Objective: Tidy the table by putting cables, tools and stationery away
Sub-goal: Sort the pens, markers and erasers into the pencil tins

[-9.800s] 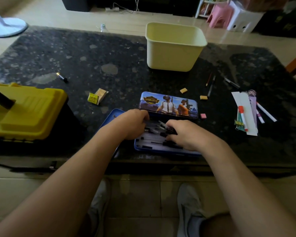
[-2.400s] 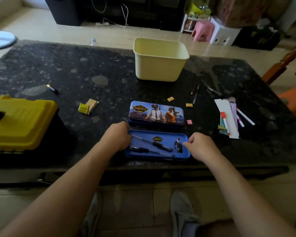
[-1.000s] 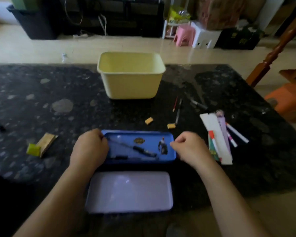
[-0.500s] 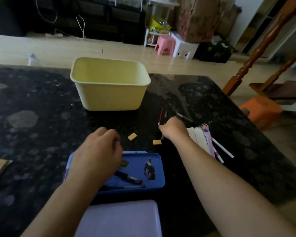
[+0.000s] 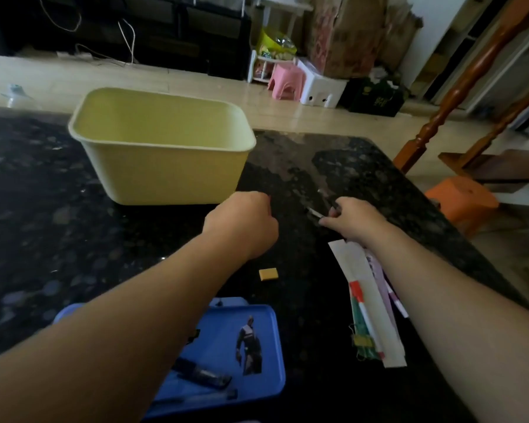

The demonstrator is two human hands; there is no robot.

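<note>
My left hand [image 5: 242,224] is curled over a red pencil [image 5: 269,196] on the black stone table [image 5: 58,239], just in front of the yellow bin [image 5: 162,148]; only the pencil's red tip shows. To the right, my right hand [image 5: 356,221] pinches a dark pen [image 5: 313,212] low over the table. The open blue pencil case [image 5: 257,328] lies near the front edge with dark pens [image 5: 202,374] inside. A small orange eraser [image 5: 268,274] lies between the case and my left hand.
A white paper strip [image 5: 348,264] with a red-capped marker [image 5: 358,296], a purple bookmark and a yellow clip [image 5: 362,341] lies under my right forearm. An orange stool [image 5: 461,203] and a wooden post [image 5: 440,111] stand past the table's right edge.
My left hand left the pencil case and reached forward to the red pencil. My right hand moved right from the pencils to the dark pen and pinched it. The view moved closer.
</note>
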